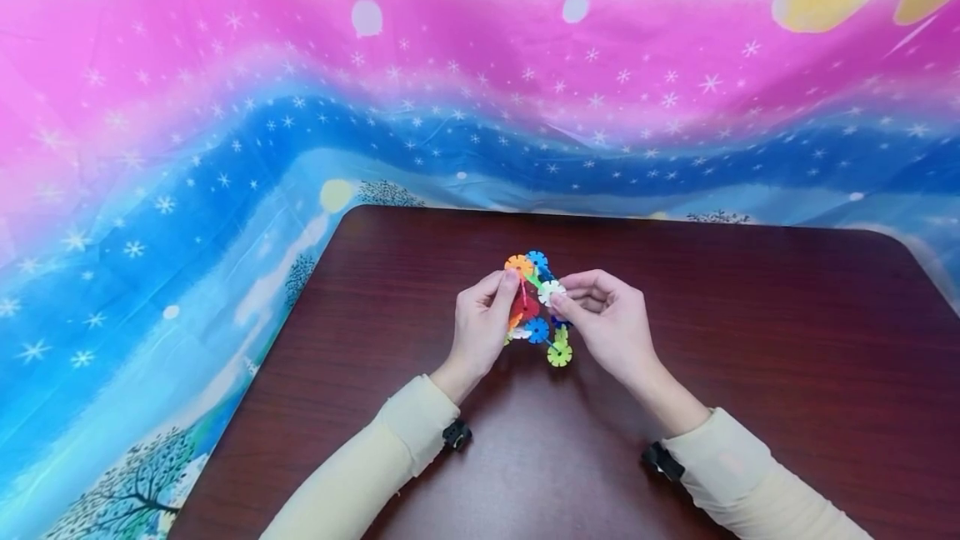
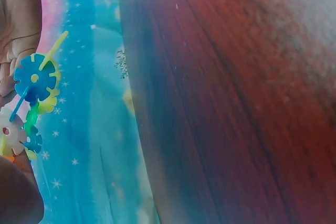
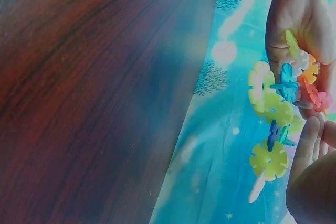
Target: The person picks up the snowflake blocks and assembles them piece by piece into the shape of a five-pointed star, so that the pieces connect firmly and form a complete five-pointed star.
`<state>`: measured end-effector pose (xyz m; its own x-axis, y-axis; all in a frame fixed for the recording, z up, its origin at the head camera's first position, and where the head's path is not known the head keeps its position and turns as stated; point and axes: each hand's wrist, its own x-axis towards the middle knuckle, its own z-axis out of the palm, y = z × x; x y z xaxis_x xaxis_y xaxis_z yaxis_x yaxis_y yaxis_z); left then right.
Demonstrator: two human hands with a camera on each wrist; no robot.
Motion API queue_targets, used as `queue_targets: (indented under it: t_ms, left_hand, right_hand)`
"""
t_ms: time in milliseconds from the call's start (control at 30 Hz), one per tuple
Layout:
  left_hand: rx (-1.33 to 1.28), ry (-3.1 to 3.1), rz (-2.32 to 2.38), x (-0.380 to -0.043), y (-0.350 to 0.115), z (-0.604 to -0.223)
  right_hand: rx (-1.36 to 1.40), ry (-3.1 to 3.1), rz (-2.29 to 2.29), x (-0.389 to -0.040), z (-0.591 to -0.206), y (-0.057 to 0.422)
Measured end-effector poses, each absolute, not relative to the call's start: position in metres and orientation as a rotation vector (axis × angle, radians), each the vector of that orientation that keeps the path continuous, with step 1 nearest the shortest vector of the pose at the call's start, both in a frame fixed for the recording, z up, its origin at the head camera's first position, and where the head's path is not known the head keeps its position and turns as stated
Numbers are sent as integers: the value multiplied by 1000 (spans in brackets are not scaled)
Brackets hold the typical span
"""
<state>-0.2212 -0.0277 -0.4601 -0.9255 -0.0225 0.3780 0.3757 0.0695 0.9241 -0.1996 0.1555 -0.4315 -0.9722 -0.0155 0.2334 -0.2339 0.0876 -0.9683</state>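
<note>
A linked chain of small notched plastic discs is held up above the table between both hands. My left hand point(image 1: 478, 317) grips its left side, the thumb against an orange disc point(image 1: 518, 264). On the other side my right hand point(image 1: 613, 322) pinches a white disc point(image 1: 551, 291) between thumb and fingers. A red disc point(image 1: 528, 307) and a blue disc point(image 1: 537, 329) sit between the hands, and a yellow-green disc point(image 1: 559, 355) hangs lowest. In the right wrist view, another yellow-green disc point(image 3: 269, 161) carries a pale piece jutting downward. Fingers hide part of the chain.
A dark reddish-brown wooden table point(image 1: 420, 273) lies beneath the hands. Behind it and along its left side hangs a pink and blue cloth point(image 1: 465, 73) printed with snowflakes. Each cuff has a small black camera point(image 1: 457, 435) strapped near it.
</note>
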Motion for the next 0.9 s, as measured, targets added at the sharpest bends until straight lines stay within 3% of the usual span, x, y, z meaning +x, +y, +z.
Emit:
queue_targets:
  t_ms: [433, 900]
  left_hand:
    - [-529, -1994, -1836, -224, -30, -466]
    - [-584, -1890, -2148, -220, -26, -460]
  right_hand:
    - [105, -2233, 2138, -198, -428, 156]
    - [351, -2224, 1868, -195, -436, 157]
